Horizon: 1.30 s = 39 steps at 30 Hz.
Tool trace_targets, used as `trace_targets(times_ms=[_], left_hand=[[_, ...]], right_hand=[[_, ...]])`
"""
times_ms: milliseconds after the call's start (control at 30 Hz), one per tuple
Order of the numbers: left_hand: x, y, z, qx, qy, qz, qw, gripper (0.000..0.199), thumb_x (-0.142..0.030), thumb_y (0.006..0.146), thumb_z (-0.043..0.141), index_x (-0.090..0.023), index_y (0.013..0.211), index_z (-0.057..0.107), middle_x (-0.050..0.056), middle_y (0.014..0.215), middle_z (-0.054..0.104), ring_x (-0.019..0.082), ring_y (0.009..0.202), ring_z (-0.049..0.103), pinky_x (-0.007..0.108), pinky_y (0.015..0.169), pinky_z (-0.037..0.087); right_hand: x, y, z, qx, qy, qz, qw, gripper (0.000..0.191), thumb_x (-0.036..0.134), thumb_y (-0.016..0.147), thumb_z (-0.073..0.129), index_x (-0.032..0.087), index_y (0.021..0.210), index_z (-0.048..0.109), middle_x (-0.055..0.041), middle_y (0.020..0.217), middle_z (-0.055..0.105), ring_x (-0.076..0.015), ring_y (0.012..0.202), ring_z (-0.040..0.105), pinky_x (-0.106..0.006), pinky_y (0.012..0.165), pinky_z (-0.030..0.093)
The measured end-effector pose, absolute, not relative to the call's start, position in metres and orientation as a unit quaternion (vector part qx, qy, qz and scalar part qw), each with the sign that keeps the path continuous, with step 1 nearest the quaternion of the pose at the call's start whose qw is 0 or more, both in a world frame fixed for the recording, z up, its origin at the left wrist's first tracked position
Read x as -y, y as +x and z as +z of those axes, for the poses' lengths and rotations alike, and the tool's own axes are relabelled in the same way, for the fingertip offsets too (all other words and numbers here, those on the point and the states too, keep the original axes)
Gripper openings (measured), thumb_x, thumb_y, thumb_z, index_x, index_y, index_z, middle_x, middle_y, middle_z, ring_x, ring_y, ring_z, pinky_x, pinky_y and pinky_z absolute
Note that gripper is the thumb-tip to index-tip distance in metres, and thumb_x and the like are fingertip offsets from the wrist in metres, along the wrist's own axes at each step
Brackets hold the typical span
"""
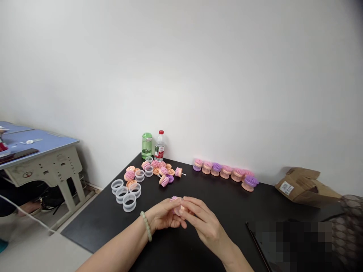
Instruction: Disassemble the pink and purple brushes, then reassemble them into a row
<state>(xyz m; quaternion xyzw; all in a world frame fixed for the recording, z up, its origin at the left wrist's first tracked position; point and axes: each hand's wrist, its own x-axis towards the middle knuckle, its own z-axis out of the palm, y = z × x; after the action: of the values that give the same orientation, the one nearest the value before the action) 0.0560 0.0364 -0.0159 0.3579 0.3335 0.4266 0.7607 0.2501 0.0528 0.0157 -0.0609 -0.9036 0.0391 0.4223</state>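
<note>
I observe both hands, left (pixel 166 214) and right (pixel 204 223), together, fingers clamped on a rounded, pink-bristled, partly translucent piece (pixel 177 207), near centre.

Hidden and cut-off parts, noted by clock face

6 o'clock: pink bristled piece (pixel 175 198) mostly covered by fingers; its underside cannot be made out. 5 and 7: forearms (pixel 236 258) cut by bottom edge. 4: pixelated block (pixel 303 241) masks whatever lies there. Between 3 and 4: print on carton label (pixel 286 187) too small to read. 9: blue desk (pixel 51 141) and red-labelled bottle (pixel 3 148) cropped at left edge. 8: teal object (pixel 2 245) cropped, unidentifiable.
</note>
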Motion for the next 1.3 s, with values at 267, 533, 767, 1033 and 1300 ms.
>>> trace_targets(times_ms=[267,533,767,1033,1300], left_hand=[[-0.029,0.061,-0.001,-0.338,0.392,0.528,0.674,0.056,-0.029,0.050,0.094,-0.019,0.081,0.048,-0.005,0.073,0.057,0.009,0.062,0.056,0.021,0.058,0.043],[-0.032,0.060,-0.001,-0.369,0.439,0.586,0.573,0.054,-0.033,0.054,0.092,-0.018,0.084,0.049,-0.003,0.075,0.058,0.011,0.065,0.055,0.023,0.059,0.040],[-0.034,0.061,-0.002,-0.391,0.412,0.575,0.589,0.057,-0.034,0.052,0.092,-0.019,0.084,0.048,-0.003,0.074,0.058,0.011,0.064,0.056,0.023,0.058,0.041],[-0.035,0.059,-0.007,-0.404,0.396,0.577,0.589,0.056,-0.035,0.054,0.091,-0.018,0.085,0.049,-0.003,0.077,0.058,0.010,0.064,0.055,0.022,0.057,0.041],[-0.037,0.060,-0.009,-0.421,0.415,0.562,0.579,0.057,-0.036,0.053,0.091,-0.018,0.085,0.047,-0.003,0.074,0.058,0.011,0.062,0.055,0.023,0.056,0.040]], right_hand=[[-0.056,0.237,-0.017,0.803,-0.306,0.163,0.485,0.034,0.049,0.084,0.068,0.019,0.100,0.066,-0.0075,0.079,0.071,-0.0220,0.063,0.070,-0.035,0.058,0.061],[-0.061,0.225,-0.029,0.685,-0.357,0.492,0.403,0.064,0.066,0.085,0.054,0.018,0.127,0.048,-0.0036,0.083,0.071,-0.0178,0.054,0.069,-0.033,0.054,0.060],[-0.063,0.229,-0.028,0.733,-0.367,0.398,0.411,0.049,0.056,0.088,0.055,0.019,0.121,0.060,-0.0079,0.095,0.072,-0.0219,0.071,0.073,-0.035,0.067,0.061],[-0.066,0.231,-0.027,0.735,-0.358,0.368,0.443,0.058,0.042,0.080,0.068,0.022,0.132,0.054,-0.0122,0.127,0.066,-0.0224,0.082,0.074,-0.037,0.075,0.062],[-0.069,0.235,-0.023,0.725,-0.390,0.359,0.439,0.047,0.041,0.080,0.065,0.020,0.122,0.061,-0.0091,0.102,0.076,-0.0212,0.070,0.074,-0.034,0.065,0.062]])
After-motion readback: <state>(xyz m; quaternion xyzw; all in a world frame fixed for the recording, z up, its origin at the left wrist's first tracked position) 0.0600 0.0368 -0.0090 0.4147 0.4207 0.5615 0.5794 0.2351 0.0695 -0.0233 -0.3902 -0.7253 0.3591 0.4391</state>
